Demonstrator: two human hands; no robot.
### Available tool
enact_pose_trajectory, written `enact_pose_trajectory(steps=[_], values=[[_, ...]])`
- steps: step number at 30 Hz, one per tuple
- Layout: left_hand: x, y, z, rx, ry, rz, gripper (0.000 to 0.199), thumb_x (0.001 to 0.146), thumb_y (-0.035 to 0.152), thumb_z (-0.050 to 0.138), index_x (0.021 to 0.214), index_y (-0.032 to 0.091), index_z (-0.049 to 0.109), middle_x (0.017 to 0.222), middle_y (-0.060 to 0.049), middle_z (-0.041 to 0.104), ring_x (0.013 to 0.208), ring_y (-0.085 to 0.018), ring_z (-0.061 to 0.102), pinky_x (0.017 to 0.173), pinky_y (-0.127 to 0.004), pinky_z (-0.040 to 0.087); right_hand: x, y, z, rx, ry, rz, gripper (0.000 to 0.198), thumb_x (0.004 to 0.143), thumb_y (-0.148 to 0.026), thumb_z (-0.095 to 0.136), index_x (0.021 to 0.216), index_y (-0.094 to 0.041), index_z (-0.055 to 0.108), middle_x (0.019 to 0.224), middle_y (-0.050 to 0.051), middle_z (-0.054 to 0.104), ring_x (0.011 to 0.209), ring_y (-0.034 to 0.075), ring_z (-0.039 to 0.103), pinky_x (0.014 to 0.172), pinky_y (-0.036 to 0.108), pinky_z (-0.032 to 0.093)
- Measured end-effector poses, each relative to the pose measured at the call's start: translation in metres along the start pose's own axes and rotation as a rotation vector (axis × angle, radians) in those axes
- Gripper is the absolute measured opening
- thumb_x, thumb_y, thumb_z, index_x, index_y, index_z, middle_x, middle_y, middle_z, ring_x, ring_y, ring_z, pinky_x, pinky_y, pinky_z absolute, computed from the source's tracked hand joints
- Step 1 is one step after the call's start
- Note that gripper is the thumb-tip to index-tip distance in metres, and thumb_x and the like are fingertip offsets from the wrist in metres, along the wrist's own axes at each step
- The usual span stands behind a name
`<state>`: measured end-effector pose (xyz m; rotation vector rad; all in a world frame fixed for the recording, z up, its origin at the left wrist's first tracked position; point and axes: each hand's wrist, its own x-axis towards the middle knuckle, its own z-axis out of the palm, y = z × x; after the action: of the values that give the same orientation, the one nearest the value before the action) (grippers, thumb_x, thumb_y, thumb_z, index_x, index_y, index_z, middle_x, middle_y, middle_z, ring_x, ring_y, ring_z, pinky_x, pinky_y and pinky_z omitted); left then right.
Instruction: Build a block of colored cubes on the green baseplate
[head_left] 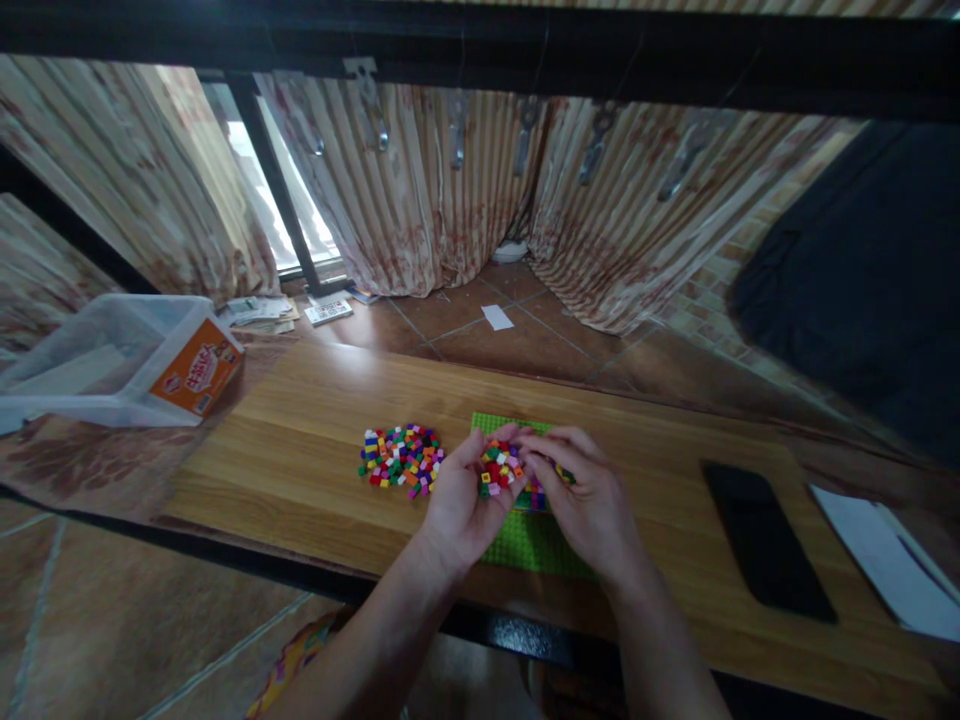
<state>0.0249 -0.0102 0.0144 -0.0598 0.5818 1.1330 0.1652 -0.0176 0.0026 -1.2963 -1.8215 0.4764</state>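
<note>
Your left hand (461, 505) is palm up, fingers curled into a cup, with a heap of small multicoloured plastic cubes (499, 468) lying in it. The cupping probably keeps them from spilling and puts them in easy reach of your right hand (589, 490). That one has thumb and fingers drawn together at the heap's edge; can't tell if a cube is pinched there. Both hands are over the bright green studded plastic plate (532, 545), hiding much of it; some coloured cubes show on it between them. Plate sits flat on the wood-grain table (300, 430) right in front of you, likely so both hands reach it.

Loose multicoloured pile (403, 460) just left of the plate, no tray under it, spread low, probably for easy picking. Containers: one clear plastic bin with orange label (187, 350), far left. Pale flat patch inside or behind its wall, can't tell which.
</note>
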Motion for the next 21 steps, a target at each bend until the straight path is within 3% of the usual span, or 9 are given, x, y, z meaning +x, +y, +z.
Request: enact_pose_trajectory(steps=[4,12,17,21], values=[[0.001,-0.002,-0.002,0.005,-0.038,-0.027,0.032,0.092,0.026,0.045,0.093,0.005,0.069,0.105,-0.015,0.067,0.088,-0.016,0.064,0.077,-0.024,0.053,0.000,0.001,0.004,-0.111,0.021,-0.034,0.020,0.088,-0.031,0.058,0.102,-0.029,0.073,0.098,0.005,0.060,0.097,0.022,0.057,0.084,0.040,0.048],[0.004,-0.008,-0.005,-0.054,-0.056,-0.057,0.027,0.091,0.019,0.045,0.092,0.006,0.069,0.096,-0.012,0.068,0.081,-0.013,0.064,0.074,-0.022,0.053,0.000,0.000,0.009,-0.090,0.031,0.001,0.017,0.087,-0.030,0.060,0.094,-0.027,0.074,0.099,0.005,0.063,0.098,0.022,0.057,0.086,0.040,0.048],[0.002,-0.005,-0.003,-0.028,-0.019,-0.078,0.026,0.091,0.020,0.045,0.091,0.005,0.067,0.090,-0.014,0.067,0.080,-0.016,0.066,0.075,-0.028,0.056,0.001,0.008,-0.005,0.036,0.239,0.154,0.018,0.085,-0.036,0.061,0.086,-0.024,0.074,0.090,0.004,0.068,0.087,0.020,0.063,0.078,0.035,0.050],[0.000,0.002,-0.003,0.003,0.115,-0.031,0.021,0.089,0.017,0.047,0.086,0.005,0.065,0.079,-0.011,0.064,0.068,-0.012,0.063,0.060,-0.020,0.054,0.001,0.032,-0.020,0.126,0.423,0.372,0.019,0.078,-0.038,0.066,0.082,-0.021,0.073,0.082,0.004,0.073,0.078,0.020,0.066,0.075,0.035,0.052]])
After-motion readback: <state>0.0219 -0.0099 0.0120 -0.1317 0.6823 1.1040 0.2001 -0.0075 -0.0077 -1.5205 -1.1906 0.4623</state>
